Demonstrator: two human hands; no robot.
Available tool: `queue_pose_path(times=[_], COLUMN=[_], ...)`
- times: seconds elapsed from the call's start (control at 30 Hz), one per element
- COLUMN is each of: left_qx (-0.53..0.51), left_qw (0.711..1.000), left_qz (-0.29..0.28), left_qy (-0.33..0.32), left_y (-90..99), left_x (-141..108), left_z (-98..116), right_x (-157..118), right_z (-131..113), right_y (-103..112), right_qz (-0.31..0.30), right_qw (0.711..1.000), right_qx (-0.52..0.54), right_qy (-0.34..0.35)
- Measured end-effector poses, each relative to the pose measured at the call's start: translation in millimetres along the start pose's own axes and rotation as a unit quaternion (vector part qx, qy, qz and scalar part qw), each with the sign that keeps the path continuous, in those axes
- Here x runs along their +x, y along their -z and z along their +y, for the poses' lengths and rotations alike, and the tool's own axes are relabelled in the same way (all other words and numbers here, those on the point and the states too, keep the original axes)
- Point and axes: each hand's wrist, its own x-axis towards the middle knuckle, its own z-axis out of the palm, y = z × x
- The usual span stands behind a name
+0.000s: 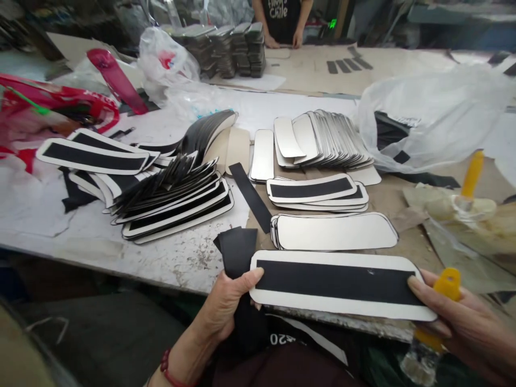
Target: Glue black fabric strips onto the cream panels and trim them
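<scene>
A long white rounded panel with a black strip (334, 282) along its middle spans between my two hands, above the table's front edge. My left hand (226, 303) grips its left end, thumb on the strip's end. Black strips (239, 250) lie behind that hand, and some hang below it; whether it holds them I cannot tell. My right hand (463, 312) pinches the other end, with the thumb on top. A yellow-handled brush (447, 285) is also tucked in its fingers, pale bristles pointing down. Just beyond the panel are a plain white panel stack (334, 231) and a loose black strip (250, 196).
Stacked strip-covered panels (173, 209) fan out at left; plain panels (322, 140) stand in a row behind. At right, another yellow-handled brush (471, 174) rests in a glue-coloured container. Plastic bags (435, 118) lie around. A person (282, 24) stands across the far table.
</scene>
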Motion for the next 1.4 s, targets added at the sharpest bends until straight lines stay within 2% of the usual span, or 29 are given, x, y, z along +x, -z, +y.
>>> queue_pose_path(times=[0.07, 0.13, 0.23, 0.43, 0.67, 0.77, 0.87, 1.03, 1.13, 1.17, 1.27, 1.33, 1.4], left_qx=[-0.011, -0.016, -0.015, -0.011, 0.017, 0.055, 0.092, 0.132, 0.148, 0.166, 0.275, 0.331, 0.336], left_qw=[1.0, 1.0, 1.0, 1.0, 0.999, 0.998, 0.995, 0.989, 0.983, 0.978, 0.945, 0.919, 0.91], left_qz=[-0.011, -0.02, -0.022, -0.011, -0.024, -0.032, -0.033, -0.034, -0.02, -0.016, 0.012, 0.05, 0.074], left_qy=[0.002, 0.006, 0.012, 0.022, 0.041, 0.019, -0.007, -0.065, -0.109, -0.126, -0.175, -0.209, -0.232], left_y=[0.3, 0.9, 2.4, 4.1, -3.2, -9.1, -17.8, -42.9, -55.6, -57.0, -49.2, -36.9, -24.7], left_x=[-0.5, 0.0, 2.0, 6.4, 23.6, 37.2, 51.4, 78.1, 103.2, 113.1, 139.9, 147.0, 140.3], left_z=[0.3, 0.2, -1.0, 1.9, 32.3, 47.6, 63.8, 93.4, 103.0, 103.8, 101.8, 98.9, 94.8], right_x=[-4.4, -6.2, -2.9, 11.4, 25.0, 34.6, 48.0, 82.3, 114.8, 127.2, 158.4, 163.4, 149.6], right_z=[-4.2, -6.5, -5.1, -1.3, -21.9, -35.8, -55.6, -105.4, -131.5, -136.6, -139.3, -134.3, -129.4], right_y=[-4.4, -7.3, -7.5, -1.0, -4.9, -3.0, 3.4, 10.1, 7.6, 7.0, 10.1, 16.6, 24.1], right_qz=[-0.017, -0.028, -0.04, -0.105, -0.125, -0.129, -0.117, -0.056, 0.01, 0.031, 0.088, 0.131, 0.175], right_qw=[0.996, 0.991, 0.988, 0.985, 0.978, 0.982, 0.992, 0.987, 0.96, 0.939, 0.852, 0.809, 0.792], right_qx=[0.072, 0.112, 0.136, 0.131, 0.168, 0.135, 0.047, -0.128, -0.253, -0.314, -0.484, -0.534, -0.536], right_qy=[-0.051, -0.074, -0.061, -0.032, -0.005, 0.005, 0.02, 0.077, 0.12, 0.135, 0.178, 0.206, 0.233])
